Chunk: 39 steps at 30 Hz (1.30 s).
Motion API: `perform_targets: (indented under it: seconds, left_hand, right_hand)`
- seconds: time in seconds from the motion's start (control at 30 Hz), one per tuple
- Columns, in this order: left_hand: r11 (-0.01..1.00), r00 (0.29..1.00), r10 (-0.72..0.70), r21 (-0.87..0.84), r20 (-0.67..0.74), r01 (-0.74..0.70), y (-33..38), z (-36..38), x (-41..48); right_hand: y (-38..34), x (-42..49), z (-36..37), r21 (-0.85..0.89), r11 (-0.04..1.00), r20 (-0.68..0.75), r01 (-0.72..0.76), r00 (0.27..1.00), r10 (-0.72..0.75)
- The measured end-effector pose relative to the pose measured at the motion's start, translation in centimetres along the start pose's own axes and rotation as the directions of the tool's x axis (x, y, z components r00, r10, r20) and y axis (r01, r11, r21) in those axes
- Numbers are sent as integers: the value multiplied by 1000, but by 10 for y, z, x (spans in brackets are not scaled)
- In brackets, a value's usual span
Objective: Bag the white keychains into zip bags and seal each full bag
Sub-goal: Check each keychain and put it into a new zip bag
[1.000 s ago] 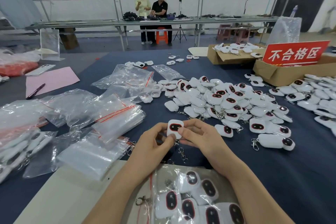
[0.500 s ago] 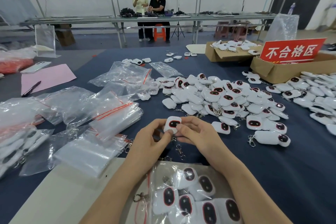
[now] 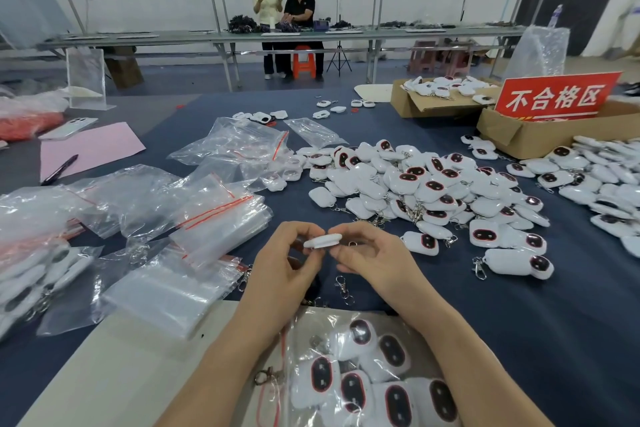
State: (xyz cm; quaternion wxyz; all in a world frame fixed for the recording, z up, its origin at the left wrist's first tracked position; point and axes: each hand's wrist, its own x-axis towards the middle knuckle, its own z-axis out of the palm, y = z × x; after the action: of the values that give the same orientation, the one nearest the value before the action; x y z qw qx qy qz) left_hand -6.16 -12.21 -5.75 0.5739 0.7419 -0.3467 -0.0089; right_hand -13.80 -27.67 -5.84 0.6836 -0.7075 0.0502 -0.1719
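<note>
Both the left hand (image 3: 282, 265) and the right hand (image 3: 375, 258) pinch one white keychain (image 3: 322, 241) edge-on above the blue table (image 3: 519, 322). A partly filled zip bag (image 3: 360, 374) lies just below the wrists, and the loose pile of keychains (image 3: 426, 187) sits beyond the hands.

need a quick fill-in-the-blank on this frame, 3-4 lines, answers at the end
1. The left hand and right hand pinch one white ____ between them.
2. The stack of empty zip bags lies on the ____ hand's side.
3. The sign by the cardboard box is ____ with white characters.
4. The table cover is dark ____.

Missing words: keychain; left; red; blue.
</note>
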Motion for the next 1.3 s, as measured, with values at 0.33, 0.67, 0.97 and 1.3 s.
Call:
perform_targets:
  seconds: [0.33,0.67,0.97,1.3]
  left_hand:
    - [999,997,-44,15,60,43,-1,-5,2]
    - [1000,998,-30,-7,57,31,2,-4,1]
    - [996,994,-9,-88,110,19,2,-3,0]
    - [960,990,-27,-271,135,63,0,-7,0]
  right_hand:
    - [-4,-3,1,-6,999,60,45,997,-45]
    - [-2,-3,-2,-41,999,35,6,999,-4]
    - [-4,-3,-2,20,1000,17,3,1000,-3]
    - [7,2,-2,34,994,-70,107,992,-104]
